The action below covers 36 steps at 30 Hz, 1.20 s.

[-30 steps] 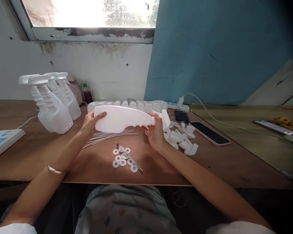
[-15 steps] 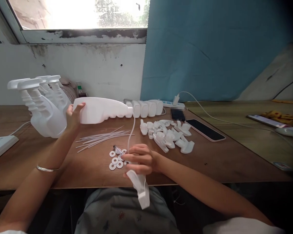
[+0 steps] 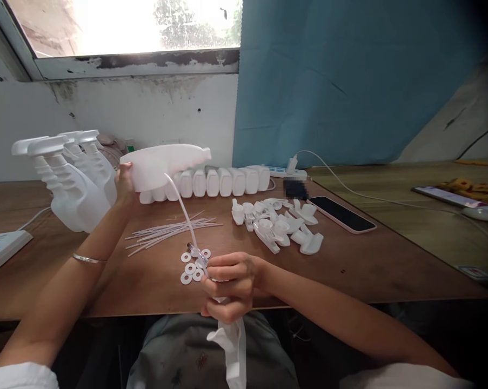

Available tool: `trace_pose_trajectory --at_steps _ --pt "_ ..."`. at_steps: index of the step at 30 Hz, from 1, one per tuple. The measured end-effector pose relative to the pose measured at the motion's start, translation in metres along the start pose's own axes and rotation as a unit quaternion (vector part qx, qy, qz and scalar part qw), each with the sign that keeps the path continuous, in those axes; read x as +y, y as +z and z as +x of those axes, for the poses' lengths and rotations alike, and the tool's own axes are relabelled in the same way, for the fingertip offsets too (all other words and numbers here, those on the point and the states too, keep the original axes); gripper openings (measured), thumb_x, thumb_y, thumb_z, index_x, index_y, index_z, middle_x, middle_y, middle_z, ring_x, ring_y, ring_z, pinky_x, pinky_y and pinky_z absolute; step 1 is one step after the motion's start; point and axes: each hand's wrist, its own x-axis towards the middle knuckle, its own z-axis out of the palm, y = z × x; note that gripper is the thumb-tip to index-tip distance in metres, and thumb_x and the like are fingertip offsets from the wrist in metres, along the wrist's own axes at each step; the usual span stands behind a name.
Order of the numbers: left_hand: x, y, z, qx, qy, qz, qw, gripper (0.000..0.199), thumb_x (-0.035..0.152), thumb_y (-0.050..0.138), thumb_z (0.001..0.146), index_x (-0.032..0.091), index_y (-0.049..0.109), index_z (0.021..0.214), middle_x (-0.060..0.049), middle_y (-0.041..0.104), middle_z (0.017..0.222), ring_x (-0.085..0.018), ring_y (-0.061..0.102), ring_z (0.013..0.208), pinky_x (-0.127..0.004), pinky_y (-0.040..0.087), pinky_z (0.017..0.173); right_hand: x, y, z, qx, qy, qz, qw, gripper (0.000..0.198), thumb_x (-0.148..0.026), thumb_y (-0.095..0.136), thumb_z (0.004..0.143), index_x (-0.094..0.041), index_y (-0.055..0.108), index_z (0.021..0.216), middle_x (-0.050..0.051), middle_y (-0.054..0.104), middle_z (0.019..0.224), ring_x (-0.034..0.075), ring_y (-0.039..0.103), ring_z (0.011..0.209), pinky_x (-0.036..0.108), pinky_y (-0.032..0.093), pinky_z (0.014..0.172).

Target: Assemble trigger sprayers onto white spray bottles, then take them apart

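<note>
A white plastic spray bottle [image 3: 162, 162] is gripped near its base by my left hand [image 3: 125, 181]; it lies sideways in the air, neck pointing right and slightly up. My right hand [image 3: 231, 283] is closed around a white trigger spray head [image 3: 235, 351], whose body hangs below the fingers over my lap. From that hand a thin white dip tube [image 3: 182, 205] curves up and left, its end overlapping the bottle's lower side in view. Several white ring washers [image 3: 186, 278] and a small clear part with a dark tip [image 3: 197, 253] lie beside my right fingers.
Loose tubes [image 3: 166, 236] lie mid-table. A pile of trigger shrouds and spray parts [image 3: 274, 221] sits right, near a phone [image 3: 343, 214]. Capped bottles [image 3: 77, 189] stand left; a row of white bottles [image 3: 225, 182] lines the back. Power strips [image 3: 4, 248] lie at the sides.
The bottle has risen and tilted up, moving slightly left, uncovering more of the back row. My right hand has lowered slightly with the spray head, and the tube now leans left.
</note>
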Motion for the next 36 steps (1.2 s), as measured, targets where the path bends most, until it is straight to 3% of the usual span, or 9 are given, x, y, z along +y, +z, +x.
trace_pose_trajectory --at_steps 3,8,18,28,36 --pt "-0.005 0.019 -0.02 -0.038 0.02 0.017 0.999 0.035 0.041 0.059 0.068 0.015 0.043 0.086 0.003 0.046 0.068 -0.008 0.045 0.059 -0.021 0.039 0.055 -0.002 0.004 0.0 0.006 -0.041 -0.047 0.998 0.022 -0.041 0.058 0.074 -0.029 0.051 0.058 -0.006 0.057 0.062 0.008 0.047 0.055 0.018 0.048 0.052" --pt "-0.011 0.057 -0.06 -0.138 0.094 0.086 0.982 0.05 0.045 0.066 0.064 0.017 0.043 0.097 -0.003 0.052 0.084 -0.015 0.053 0.077 -0.025 0.043 0.064 -0.005 0.005 0.003 0.017 -0.037 -0.039 0.998 0.021 -0.041 0.058 0.074 -0.027 0.053 0.059 -0.003 0.057 0.063 0.009 0.047 0.054 0.019 0.048 0.052" --pt "-0.031 0.079 -0.089 -0.249 0.064 0.078 0.963 0.054 0.045 0.065 0.066 0.017 0.044 0.107 -0.01 0.056 0.101 -0.021 0.055 0.094 -0.034 0.045 0.079 -0.006 0.011 -0.004 0.008 -0.026 -0.034 0.999 0.021 -0.041 0.056 0.076 -0.025 0.05 0.064 -0.003 0.055 0.064 0.008 0.046 0.055 0.02 0.046 0.053" --pt "-0.047 0.107 -0.118 -0.28 0.053 0.15 0.947 0.05 0.041 0.067 0.065 0.016 0.048 0.104 -0.011 0.059 0.101 -0.022 0.057 0.092 -0.035 0.045 0.078 -0.005 0.013 -0.005 -0.006 -0.03 -0.045 0.998 0.021 -0.041 0.052 0.079 -0.024 0.047 0.068 -0.004 0.056 0.067 0.007 0.046 0.055 0.02 0.045 0.055" --pt "-0.045 0.133 -0.129 -0.249 0.068 0.242 0.935 0.044 0.03 0.068 0.067 0.011 0.051 0.103 -0.012 0.051 0.101 -0.02 0.053 0.09 -0.034 0.042 0.082 -0.005 0.01 -0.003 -0.019 -0.023 -0.041 0.999 0.018 -0.038 0.054 0.079 -0.024 0.05 0.069 -0.003 0.055 0.067 0.008 0.048 0.058 0.021 0.045 0.056"
